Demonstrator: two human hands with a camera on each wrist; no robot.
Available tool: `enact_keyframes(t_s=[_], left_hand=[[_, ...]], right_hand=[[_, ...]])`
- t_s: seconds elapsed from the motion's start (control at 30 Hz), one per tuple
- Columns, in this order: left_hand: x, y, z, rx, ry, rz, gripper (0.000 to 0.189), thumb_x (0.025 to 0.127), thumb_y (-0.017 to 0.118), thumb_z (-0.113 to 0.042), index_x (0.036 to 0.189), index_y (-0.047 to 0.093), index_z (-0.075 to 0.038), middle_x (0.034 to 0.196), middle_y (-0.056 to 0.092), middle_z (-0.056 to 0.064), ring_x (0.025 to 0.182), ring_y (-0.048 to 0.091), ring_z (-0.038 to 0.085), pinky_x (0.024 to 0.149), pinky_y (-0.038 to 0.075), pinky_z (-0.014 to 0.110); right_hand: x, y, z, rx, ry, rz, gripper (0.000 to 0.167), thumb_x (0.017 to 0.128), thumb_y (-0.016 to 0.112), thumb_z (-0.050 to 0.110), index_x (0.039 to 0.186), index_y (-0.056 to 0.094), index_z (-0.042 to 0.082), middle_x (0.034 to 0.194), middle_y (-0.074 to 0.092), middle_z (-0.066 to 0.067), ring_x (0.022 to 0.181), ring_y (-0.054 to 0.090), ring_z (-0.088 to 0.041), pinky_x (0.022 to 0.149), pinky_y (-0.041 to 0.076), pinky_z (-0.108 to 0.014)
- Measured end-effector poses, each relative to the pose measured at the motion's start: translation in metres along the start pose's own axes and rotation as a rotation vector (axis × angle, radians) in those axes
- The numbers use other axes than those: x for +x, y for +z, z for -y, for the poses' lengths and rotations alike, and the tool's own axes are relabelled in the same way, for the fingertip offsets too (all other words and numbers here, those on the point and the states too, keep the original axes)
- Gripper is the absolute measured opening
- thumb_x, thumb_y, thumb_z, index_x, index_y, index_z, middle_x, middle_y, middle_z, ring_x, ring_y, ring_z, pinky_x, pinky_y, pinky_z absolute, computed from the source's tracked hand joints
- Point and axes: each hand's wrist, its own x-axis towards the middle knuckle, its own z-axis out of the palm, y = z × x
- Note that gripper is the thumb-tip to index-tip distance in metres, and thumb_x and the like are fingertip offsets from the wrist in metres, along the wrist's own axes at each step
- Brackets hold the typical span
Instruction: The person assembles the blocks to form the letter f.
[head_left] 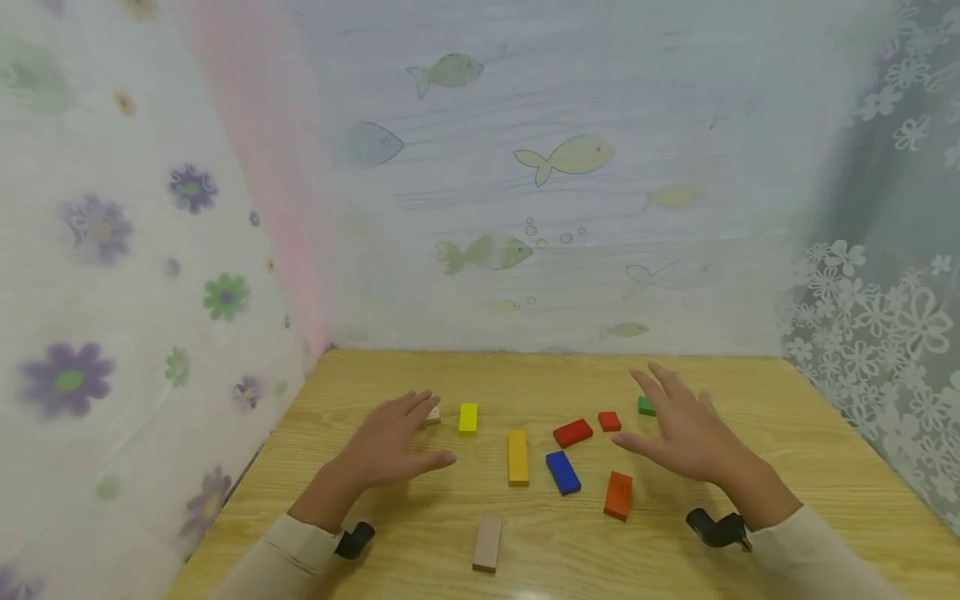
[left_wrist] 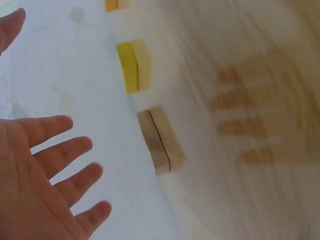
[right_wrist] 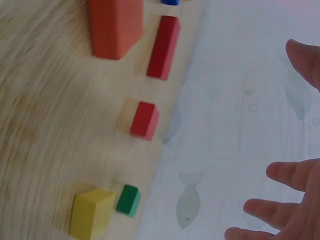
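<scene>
The head camera looks forward and down over the bench [head_left: 420,525], giving the widest, most distant view. The wrist cameras sit close to the left hand [head_left: 386,442] and right hand [head_left: 686,429], rolled sideways, facing the rear sheet [head_left: 570,200]. Head and left wrist share the bright yellow block [head_left: 468,419]; head and right wrist, the green block [head_left: 647,406].

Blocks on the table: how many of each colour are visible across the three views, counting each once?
Red blocks: 2
Yellow blocks: 2
Plain wood blocks: 2
Orange-red block: 1
Amber block: 1
Green block: 1
Blue block: 1
Total: 10
</scene>
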Motion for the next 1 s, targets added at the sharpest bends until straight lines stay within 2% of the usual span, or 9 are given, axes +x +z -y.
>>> enact_keyframes(t_s=[0.1, 0.23, 0.33, 0.47, 0.63, 0.8, 1.0], left_hand=[[0.000, 0.001, -0.005, -0.081, -0.007, 0.034, 0.097, 0.086, 0.060, -0.081, 0.162, 0.038, -0.023, 0.165, 0.040, 0.005, 0.151, 0.038, 0.035, 0.118, 0.032, 0.063], [-0.001, 0.002, -0.010, -0.198, 0.006, 0.078, 0.093, 0.086, 0.068, -0.073, 0.158, 0.044, -0.021, 0.161, 0.045, 0.006, 0.146, 0.044, 0.035, 0.115, 0.037, 0.063], [-0.001, 0.003, -0.013, -0.325, 0.028, 0.130, 0.091, 0.085, 0.074, -0.068, 0.156, 0.047, -0.019, 0.158, 0.047, 0.005, 0.138, 0.052, 0.031, 0.108, 0.046, 0.058], [0.000, 0.009, -0.016, -0.471, 0.054, 0.208, 0.084, 0.085, 0.081, -0.057, 0.153, 0.051, -0.017, 0.152, 0.053, 0.002, 0.123, 0.060, 0.025, 0.093, 0.054, 0.046], [-0.003, 0.017, -0.016, -0.561, 0.112, 0.271, 0.077, 0.085, 0.085, -0.047, 0.147, 0.057, -0.013, 0.139, 0.062, 0.006, 0.106, 0.066, 0.019, 0.086, 0.057, 0.033], [-0.004, 0.020, -0.021, -0.643, 0.143, 0.316, 0.074, 0.081, 0.089, -0.043, 0.141, 0.062, -0.009, 0.124, 0.068, 0.009, 0.088, 0.071, 0.014, 0.078, 0.058, 0.028], [-0.001, 0.026, -0.033, -0.646, 0.188, 0.359, 0.068, 0.077, 0.092, -0.040, 0.133, 0.067, -0.010, 0.106, 0.074, 0.002, 0.078, 0.073, 0.009, 0.077, 0.057, 0.025]], right_hand=[[0.006, 0.003, 0.004, 0.060, -0.005, -0.002, 0.104, 0.091, 0.066, 0.068, 0.165, 0.023, 0.010, 0.169, 0.020, -0.023, 0.150, 0.028, -0.053, 0.108, 0.013, -0.085], [0.015, 0.010, 0.010, 0.148, -0.023, -0.005, 0.102, 0.092, 0.069, 0.064, 0.164, 0.025, 0.006, 0.168, 0.024, -0.021, 0.151, 0.027, -0.049, 0.114, 0.023, -0.076], [0.021, 0.017, 0.013, 0.179, -0.039, -0.013, 0.103, 0.090, 0.068, 0.067, 0.163, 0.028, 0.006, 0.167, 0.029, -0.018, 0.151, 0.030, -0.046, 0.113, 0.032, -0.071], [0.027, 0.026, 0.017, 0.189, -0.044, -0.012, 0.105, 0.087, 0.068, 0.072, 0.161, 0.033, 0.007, 0.164, 0.036, -0.016, 0.149, 0.035, -0.043, 0.114, 0.036, -0.068], [0.034, 0.042, 0.031, 0.186, -0.019, 0.008, 0.101, 0.084, 0.072, 0.071, 0.158, 0.041, 0.009, 0.161, 0.042, -0.015, 0.147, 0.039, -0.043, 0.112, 0.039, -0.067], [0.041, 0.055, 0.044, 0.199, -0.031, 0.037, 0.092, 0.084, 0.078, 0.063, 0.155, 0.049, 0.012, 0.156, 0.049, -0.013, 0.143, 0.045, -0.042, 0.111, 0.041, -0.064], [0.050, 0.067, 0.051, 0.294, -0.034, 0.098, 0.086, 0.081, 0.083, 0.058, 0.152, 0.053, 0.018, 0.146, 0.054, -0.008, 0.134, 0.051, -0.035, 0.107, 0.046, -0.059]])
